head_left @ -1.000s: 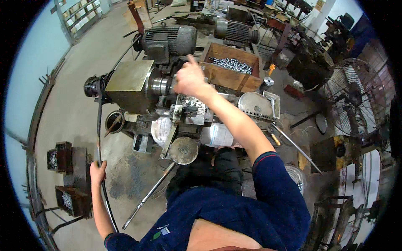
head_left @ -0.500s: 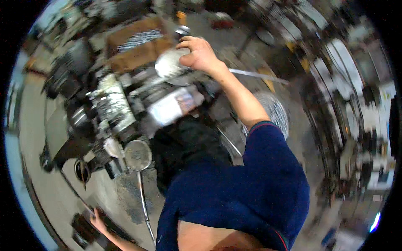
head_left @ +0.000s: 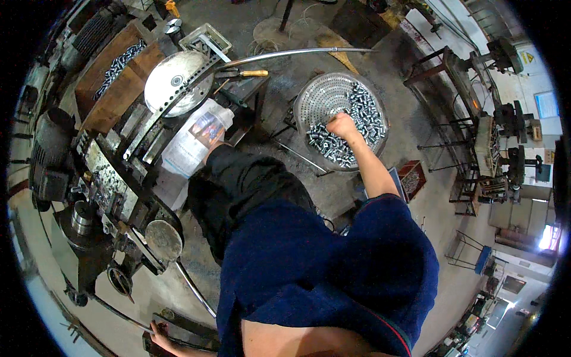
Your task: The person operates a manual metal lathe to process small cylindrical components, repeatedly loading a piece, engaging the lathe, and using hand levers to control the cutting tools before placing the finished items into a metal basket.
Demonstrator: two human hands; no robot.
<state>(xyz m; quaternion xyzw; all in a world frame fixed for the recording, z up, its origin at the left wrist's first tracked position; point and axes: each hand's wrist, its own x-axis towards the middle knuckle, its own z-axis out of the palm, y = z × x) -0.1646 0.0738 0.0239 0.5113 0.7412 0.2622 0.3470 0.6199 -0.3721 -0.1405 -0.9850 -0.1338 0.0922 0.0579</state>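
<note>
My right hand (head_left: 341, 126) is closed, its fingers curled downward among small shiny metal cylinders (head_left: 339, 149) in a round perforated metal pan (head_left: 315, 98). Whether it pinches a piece is hidden beneath the knuckles. Low at the left, my left hand (head_left: 159, 334) lies around a long dark bar (head_left: 122, 313), fingers bent over it. That bar runs up to a machine with a metal cylinder (head_left: 82, 217) on it.
A white round disc (head_left: 169, 74) and a perforated strip (head_left: 172, 107) top the bench. A printed bag (head_left: 190, 146) lies by my leg. Behind stands a wooden box (head_left: 113, 74) of metal parts; a red bin (head_left: 411, 178) sits right of the pan. Drill-like machines (head_left: 505, 59) line the right.
My right hand has moved from over the white disc, right and nearer, down into the pan. The view has swung and is sharper. My left hand stays at the bar.
</note>
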